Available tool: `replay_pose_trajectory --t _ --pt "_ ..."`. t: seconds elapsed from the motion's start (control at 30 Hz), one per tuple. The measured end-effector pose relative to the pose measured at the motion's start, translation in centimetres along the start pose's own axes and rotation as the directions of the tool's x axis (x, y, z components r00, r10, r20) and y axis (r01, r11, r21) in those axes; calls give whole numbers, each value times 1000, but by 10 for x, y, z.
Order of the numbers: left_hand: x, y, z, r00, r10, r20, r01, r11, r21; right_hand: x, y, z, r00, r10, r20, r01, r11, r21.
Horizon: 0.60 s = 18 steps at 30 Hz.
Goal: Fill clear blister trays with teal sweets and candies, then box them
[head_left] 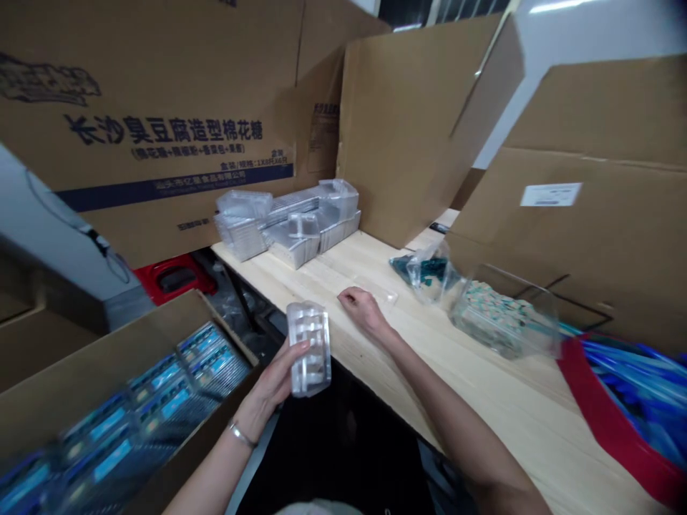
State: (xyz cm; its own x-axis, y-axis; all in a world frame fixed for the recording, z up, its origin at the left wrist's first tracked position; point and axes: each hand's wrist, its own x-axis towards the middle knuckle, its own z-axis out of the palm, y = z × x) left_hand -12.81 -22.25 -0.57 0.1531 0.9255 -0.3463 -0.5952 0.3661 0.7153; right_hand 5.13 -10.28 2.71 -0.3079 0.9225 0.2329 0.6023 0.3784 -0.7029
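Here, my left hand (280, 373) grips a clear plastic tray (312, 332) just off the near edge of the table (333, 275); my right hand (363, 309) is curled closed beside a flat clear piece (383, 290), its contents, if any, hidden.

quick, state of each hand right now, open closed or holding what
Left hand: holding clear molded plastic packaging.
Right hand: curled closed; whether anything is inside can't be told.
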Motion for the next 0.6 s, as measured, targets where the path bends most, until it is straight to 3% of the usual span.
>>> replay_pose_trajectory --t 0.1,0.17,0.37,0.6 --pt "1 0 9 995 85 59 -88 995 38 -26 -32 -7 988 42 147 -103 895 435" --pt "2 -1 16 986 140 90 -147 986 79 -40 -50 -9 975 48 219 -167 808 565" --pt "4 -5 30 959 260 114 -276 947 161 -46 -57 -5 966 62 253 -226 683 695" --pt "4 -5 30 957 271 107 -289 931 223 -45 -54 -8 965 58 255 -231 648 726"
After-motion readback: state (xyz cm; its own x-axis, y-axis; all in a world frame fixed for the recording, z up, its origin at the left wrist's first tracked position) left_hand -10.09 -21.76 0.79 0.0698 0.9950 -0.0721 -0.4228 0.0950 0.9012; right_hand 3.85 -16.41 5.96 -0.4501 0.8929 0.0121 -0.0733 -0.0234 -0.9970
